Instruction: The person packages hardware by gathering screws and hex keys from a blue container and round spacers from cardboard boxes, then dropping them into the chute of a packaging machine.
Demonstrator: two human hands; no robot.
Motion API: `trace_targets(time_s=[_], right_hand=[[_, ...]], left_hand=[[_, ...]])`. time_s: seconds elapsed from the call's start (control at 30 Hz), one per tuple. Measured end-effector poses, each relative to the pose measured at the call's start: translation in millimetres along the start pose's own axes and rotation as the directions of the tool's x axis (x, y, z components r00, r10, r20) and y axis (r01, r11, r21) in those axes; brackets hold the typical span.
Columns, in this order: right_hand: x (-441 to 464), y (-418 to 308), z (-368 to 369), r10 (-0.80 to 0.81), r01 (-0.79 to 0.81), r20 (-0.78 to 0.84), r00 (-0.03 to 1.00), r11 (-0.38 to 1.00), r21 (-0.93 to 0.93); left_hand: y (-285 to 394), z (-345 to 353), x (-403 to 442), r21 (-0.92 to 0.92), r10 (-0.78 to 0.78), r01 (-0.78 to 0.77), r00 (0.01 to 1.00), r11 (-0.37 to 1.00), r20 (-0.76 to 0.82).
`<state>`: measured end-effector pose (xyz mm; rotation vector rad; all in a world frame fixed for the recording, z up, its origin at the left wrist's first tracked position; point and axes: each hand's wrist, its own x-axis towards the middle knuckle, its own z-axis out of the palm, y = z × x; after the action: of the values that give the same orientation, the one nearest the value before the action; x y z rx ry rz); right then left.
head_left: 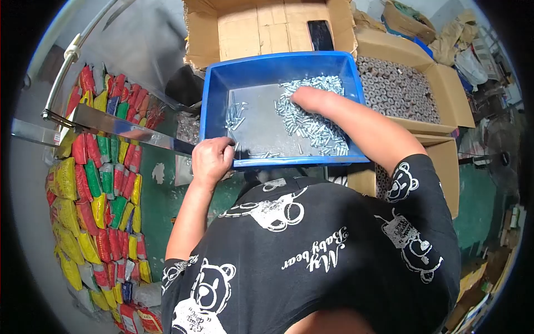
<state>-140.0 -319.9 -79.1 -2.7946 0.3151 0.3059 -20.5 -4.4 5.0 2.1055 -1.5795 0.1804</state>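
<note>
A blue plastic bin (278, 60) stands in front of me with loose shiny metal bolts (317, 125) heaped on its right side. Smaller groups of bolts lie along its left wall and front edge. My right hand (309, 100) reaches into the heap; its fingers are hidden, so what it holds does not show. At the bin's front left corner my left hand (213, 159) is closed around the rim, with the thumb on the inner side.
Behind the bin is a cardboard box (239, 30) with a dark phone-like object (320, 35) in it. To the right, an open carton (450, 94) holds many small round metal parts (397, 89). Red, yellow and green packets (105, 189) are stacked at left, near a metal bar (130, 131).
</note>
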Motion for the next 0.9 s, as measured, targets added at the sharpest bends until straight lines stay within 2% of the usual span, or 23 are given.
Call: trace_targets(time_s=[0.07,0.13,0.17,0.2,0.27,0.33,0.4,0.43,0.47,0.53,0.57,0.6,0.67,0.73,0.8,0.87,0.9], right_hand=[[1.4,4.5,-1.7,0.027,-0.026,-0.031,0.999,0.999,0.047],[-2.3,2.1,-20.1,-0.003,0.001,-0.108,0.994,1.000,-0.021],[-6.4,-2.0,-27.9,0.047,-0.039,-0.150,0.988,0.998,0.058],[-4.6,-0.3,-28.4,0.035,-0.028,-0.144,0.989,0.998,0.052],[-0.4,7.8,-28.0,0.030,-0.004,-0.241,0.970,0.994,0.106],[6.2,12.0,-31.6,-0.043,0.047,-0.221,0.974,0.999,0.016],[8.4,13.3,-34.1,-0.016,0.078,-0.359,0.933,0.984,0.160],[10.7,15.3,-28.2,0.000,0.080,-0.456,0.890,0.985,0.156],[12.2,19.0,-25.7,-0.008,0.081,-0.450,0.893,0.987,0.142],[11.4,13.5,-27.7,0.172,-0.061,-0.208,0.963,0.890,0.453],[13.1,7.0,-25.8,0.272,-0.202,0.003,0.962,0.710,0.675],[16.0,-2.4,-25.8,0.258,-0.179,-0.023,0.966,0.728,0.662],[43.4,-17.8,-19.3,0.071,0.033,-0.267,0.961,0.931,0.364],[81.0,-48.1,-9.5,-0.066,0.176,-0.319,0.946,0.927,0.332],[100.9,-87.4,-7.0,-0.207,0.217,-0.275,0.939,0.976,0.006],[115.7,-105.0,9.6,-0.171,0.137,-0.133,0.976,0.963,-0.230],[118.3,-112.5,11.8,-0.116,0.088,-0.103,0.988,0.966,-0.243]], left_hand=[[1.5,-1.9,-1.8,0.024,-0.055,0.053,0.996,0.998,0.067],[-0.5,-0.8,-1.1,0.025,-0.056,0.055,0.997,0.998,0.057],[0.5,0.2,-0.5,0.002,-0.012,0.012,1.000,1.000,-0.009],[1.3,-0.4,-0.3,0.004,-0.025,0.025,1.000,1.000,-0.015],[2.3,-2.8,-0.3,0.002,-0.023,0.023,1.000,1.000,0.002],[1.6,-1.5,-0.6,-0.016,-0.029,0.028,0.999,0.999,-0.024],[1.0,-0.8,-1.8,0.013,-0.011,0.011,0.999,1.000,-0.032],[0.8,-1.2,-1.8,0.001,-0.015,0.015,1.000,1.000,-0.027],[-0.1,-0.4,-2.1,-0.008,-0.024,0.023,0.999,1.000,-0.039],[-3.5,1.3,-2.5,-0.011,0.008,-0.008,0.999,1.000,-0.048],[-5.8,3.8,-2.9,-0.024,0.032,-0.034,0.995,0.999,-0.090],[-7.0,2.4,-3.9,-0.036,0.021,-0.025,0.994,0.999,-0.106],[-10.4,0.7,-5.3,-0.007,0.014,-0.014,1.000,1.000,0.000],[-11.4,2.7,-6.4,-0.053,-0.003,0.002,1.000,0.999,-0.028],[-12.2,1.5,-6.3,-0.118,0.025,-0.034,0.997,0.992,-0.075],[-15.8,2.4,-8.4,-0.127,0.003,-0.012,0.998,0.992,-0.068],[-18.1,3.6,-10.2,-0.173,0.033,-0.045,0.997,0.984,-0.074]])
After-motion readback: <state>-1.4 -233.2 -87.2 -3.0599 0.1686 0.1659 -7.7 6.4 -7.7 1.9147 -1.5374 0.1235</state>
